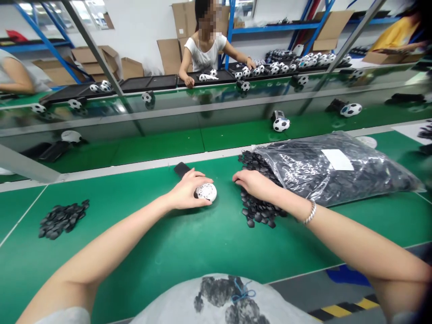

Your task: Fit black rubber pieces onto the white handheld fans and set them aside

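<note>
I see the left hand (pixel 187 191) holding a white ball (pixel 207 192) over the green bench (pixel 189 252). The right hand (pixel 253 183) is pinched together beside black pieces (pixel 258 211) at a plastic bag (pixel 310 177); I can't tell if it holds one.

light: was bright, diffuse; windows (pixel 96 14), overexposed. glare: streaked the plastic bag (pixel 303 168). shadow: lay soft under the left hand (pixel 185 192). right edge: was blurred, dark.
</note>
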### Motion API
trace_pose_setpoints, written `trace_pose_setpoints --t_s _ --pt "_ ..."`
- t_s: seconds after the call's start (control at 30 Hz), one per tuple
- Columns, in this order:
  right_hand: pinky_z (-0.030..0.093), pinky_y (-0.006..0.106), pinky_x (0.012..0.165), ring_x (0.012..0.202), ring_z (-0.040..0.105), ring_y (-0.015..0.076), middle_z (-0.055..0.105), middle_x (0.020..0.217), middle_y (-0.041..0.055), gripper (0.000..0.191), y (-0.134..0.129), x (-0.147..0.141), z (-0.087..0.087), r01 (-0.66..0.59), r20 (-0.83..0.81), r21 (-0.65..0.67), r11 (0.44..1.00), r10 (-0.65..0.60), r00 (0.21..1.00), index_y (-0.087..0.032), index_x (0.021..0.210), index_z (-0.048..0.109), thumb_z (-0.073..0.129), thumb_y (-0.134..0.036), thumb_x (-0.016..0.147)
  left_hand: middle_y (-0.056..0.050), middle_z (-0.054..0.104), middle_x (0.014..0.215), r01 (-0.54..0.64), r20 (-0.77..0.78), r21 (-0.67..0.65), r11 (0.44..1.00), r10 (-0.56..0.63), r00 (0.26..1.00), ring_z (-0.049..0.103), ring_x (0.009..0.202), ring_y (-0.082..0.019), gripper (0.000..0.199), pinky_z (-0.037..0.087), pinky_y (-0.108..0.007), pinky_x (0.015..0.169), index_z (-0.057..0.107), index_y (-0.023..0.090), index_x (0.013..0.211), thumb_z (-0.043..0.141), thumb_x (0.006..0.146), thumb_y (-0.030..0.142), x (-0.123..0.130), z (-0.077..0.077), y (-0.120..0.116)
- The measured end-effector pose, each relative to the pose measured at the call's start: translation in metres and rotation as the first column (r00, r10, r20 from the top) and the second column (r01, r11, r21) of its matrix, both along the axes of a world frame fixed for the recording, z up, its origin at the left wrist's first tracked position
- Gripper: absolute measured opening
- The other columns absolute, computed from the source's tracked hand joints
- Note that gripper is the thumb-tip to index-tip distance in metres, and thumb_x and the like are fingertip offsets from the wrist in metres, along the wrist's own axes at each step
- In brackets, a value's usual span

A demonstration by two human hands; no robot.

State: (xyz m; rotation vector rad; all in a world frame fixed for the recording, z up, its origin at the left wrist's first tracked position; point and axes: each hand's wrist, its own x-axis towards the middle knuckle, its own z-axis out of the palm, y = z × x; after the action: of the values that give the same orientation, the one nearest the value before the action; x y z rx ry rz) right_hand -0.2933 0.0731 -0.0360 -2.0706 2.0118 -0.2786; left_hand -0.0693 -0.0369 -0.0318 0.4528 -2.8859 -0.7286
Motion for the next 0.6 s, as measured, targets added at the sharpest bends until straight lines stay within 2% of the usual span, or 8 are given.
trace_pose_setpoints --t_s 0.07,0.13,0.17,0.23,0.3,0.4,0.47,0.6 --pt "0.042 0.023 0.064 0.069 0.056 0.0119 0.061 0.08 0.0021 0.012 0.005 0.01 0.003 -0.008 0.308 -0.009 1.0 0.01 0.951 -0.017 0.088 0.057 0.048 -0.02 0.083 -0.007 0.044 0.13 -0.073 0.041 0.038 0.997 0.071 0.997 0.02 0.129 -0.03 0.059 0.009 -0.056 0.104 0.044 0.024 0.122 0.061 0.068 0.038 0.006 -0.001 0.009" --pt "0.043 0.023 0.068 0.073 0.055 0.0116 0.061 0.081 0.0016 0.01 0.007 0.023 0.004 -0.061 0.481 -0.071 0.996 0.088 0.872 -0.016 0.083 0.058 0.051 -0.024 0.081 -0.01 0.031 0.138 -0.209 0.027 0.067 0.976 0.207 0.978 0.007 0.132 -0.033 0.066 0.014 -0.058 0.102 0.037 0.022 0.127 0.061 0.068 0.036 0.008 -0.006 0.022" --pt "0.042 0.024 0.07 0.075 0.054 0.0117 0.06 0.082 0.0019 0.01 0.007 0.029 0.003 -0.085 0.526 -0.108 0.99 0.13 0.841 -0.016 0.08 0.058 0.052 -0.024 0.08 -0.012 0.029 0.139 -0.26 -0.005 0.079 0.962 0.261 0.965 0.005 0.132 -0.033 0.067 0.017 -0.056 0.102 0.036 0.019 0.127 0.062 0.067 0.036 0.008 -0.009 0.028" --pt "0.042 0.024 0.07 0.074 0.053 0.0115 0.059 0.079 0.0016 0.01 0.004 0.04 0.001 -0.108 0.587 -0.132 0.985 0.166 0.792 -0.015 0.076 0.057 0.054 -0.025 0.079 -0.013 0.036 0.132 -0.285 -0.078 0.092 0.954 0.292 0.953 0.009 0.132 -0.03 0.06 0.019 -0.051 0.105 0.039 0.016 0.121 0.061 0.067 0.031 0.007 -0.015 0.035" --pt "0.041 0.024 0.068 0.069 0.052 0.0109 0.058 0.075 0.0006 0.011 -0.001 0.046 -0.003 -0.106 0.639 -0.102 0.989 0.147 0.755 -0.015 0.077 0.057 0.054 -0.026 0.079 -0.012 0.045 0.123 -0.231 -0.109 0.11 0.967 0.243 0.964 0.014 0.132 -0.027 0.051 0.021 -0.047 0.106 0.043 0.015 0.115 0.058 0.068 0.023 0.005 -0.017 0.034" --pt "0.041 0.025 0.071 0.074 0.052 0.0117 0.057 0.079 0.0011 0.012 -0.008 0.051 -0.01 -0.146 0.649 -0.128 0.981 0.194 0.736 -0.015 0.077 0.058 0.057 -0.027 0.078 -0.01 0.041 0.128 -0.127 -0.088 0.164 0.978 0.143 0.986 0.014 0.132 -0.025 0.056 0.024 -0.045 0.106 0.039 0.016 0.118 0.056 0.065 0.015 0.005 -0.014 0.025" --pt "0.041 0.025 0.072 0.076 0.051 0.0119 0.055 0.081 0.0019 0.013 -0.01 0.052 -0.015 -0.165 0.639 -0.165 0.973 0.232 0.733 -0.015 0.076 0.059 0.059 -0.028 0.076 -0.01 0.039 0.131 -0.099 -0.081 0.185 0.978 0.116 0.99 0.013 0.133 -0.025 0.059 0.024 -0.046 0.106 0.037 0.016 0.12 0.057 0.064 0.015 0.006 -0.012 0.02" --pt "0.042 0.025 0.069 0.074 0.048 0.011 0.049 0.08 0.0015 0.013 -0.013 0.053 -0.021 -0.146 0.665 -0.176 0.973 0.227 0.711 -0.015 0.075 0.058 0.059 -0.028 0.076 -0.011 0.043 0.127 -0.127 -0.115 0.189 0.974 0.151 0.982 0.017 0.132 -0.027 0.055 0.025 -0.048 0.104 0.041 0.017 0.117 0.061 0.065 0.023 0.006 -0.011 0.021"
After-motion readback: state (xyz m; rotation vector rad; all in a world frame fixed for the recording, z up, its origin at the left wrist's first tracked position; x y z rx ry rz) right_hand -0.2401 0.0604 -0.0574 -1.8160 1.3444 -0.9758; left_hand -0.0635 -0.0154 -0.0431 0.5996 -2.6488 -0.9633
